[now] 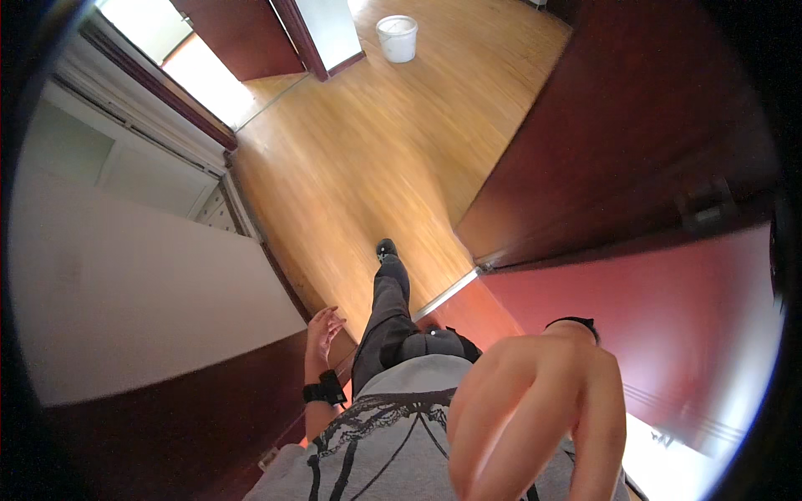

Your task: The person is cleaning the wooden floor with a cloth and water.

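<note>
My left hand (324,329) hangs at my side with its fingers loosely bent and apart, and nothing shows in it. A black band with a small box (326,388) is strapped round that wrist. Close to the camera is my right hand (542,401), raised in front of my chest with the back of the hand in view. Its fingertips run out of the picture at the bottom, so anything in them is hidden. My leg in dark trousers (391,294) is stretched forward, and its dark shoe (386,248) is over the wood-look floor (338,169).
A pale threshold strip (446,294) crosses the doorway beneath me. On the right stands a dark red-brown door (626,125), beside a glossy red surface (601,300). A white bucket (397,44) stands farther ahead. Another red-brown door (244,37) is ajar at upper left. A pale wall (144,282) borders the left.
</note>
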`<state>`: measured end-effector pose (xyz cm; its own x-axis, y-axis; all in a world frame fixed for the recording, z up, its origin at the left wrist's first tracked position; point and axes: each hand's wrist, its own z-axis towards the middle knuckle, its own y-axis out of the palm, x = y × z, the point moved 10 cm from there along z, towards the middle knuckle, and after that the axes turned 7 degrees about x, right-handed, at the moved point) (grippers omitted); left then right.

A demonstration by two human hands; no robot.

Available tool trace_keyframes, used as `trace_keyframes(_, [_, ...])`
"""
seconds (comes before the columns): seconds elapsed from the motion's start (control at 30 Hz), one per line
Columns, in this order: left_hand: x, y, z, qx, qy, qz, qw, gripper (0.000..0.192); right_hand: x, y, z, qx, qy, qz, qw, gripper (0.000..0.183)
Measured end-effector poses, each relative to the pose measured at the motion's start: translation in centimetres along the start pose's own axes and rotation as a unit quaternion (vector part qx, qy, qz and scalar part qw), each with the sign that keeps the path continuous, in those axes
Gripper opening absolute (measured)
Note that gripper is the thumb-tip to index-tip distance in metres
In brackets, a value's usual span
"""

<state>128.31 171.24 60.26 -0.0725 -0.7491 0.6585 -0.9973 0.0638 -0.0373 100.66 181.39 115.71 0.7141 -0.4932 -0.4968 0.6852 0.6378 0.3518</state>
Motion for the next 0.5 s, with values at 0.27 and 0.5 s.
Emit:
trace_keyframes(0.27, [16.5, 2.1, 13.0, 0.018, 0.041, -0.023, 0.999, 0.032, 8.2, -12.3, 8.9, -0.002, 0.056, 0.010, 0.998, 0.018])
trace_keyframes(0.5, [28.5, 8.0, 19.9, -0.039, 0.080, 0.058, 0.994, 0.029, 12.5, -26.3, 12.1, 0.038, 0.055, 0.003, 0.998, 0.022])
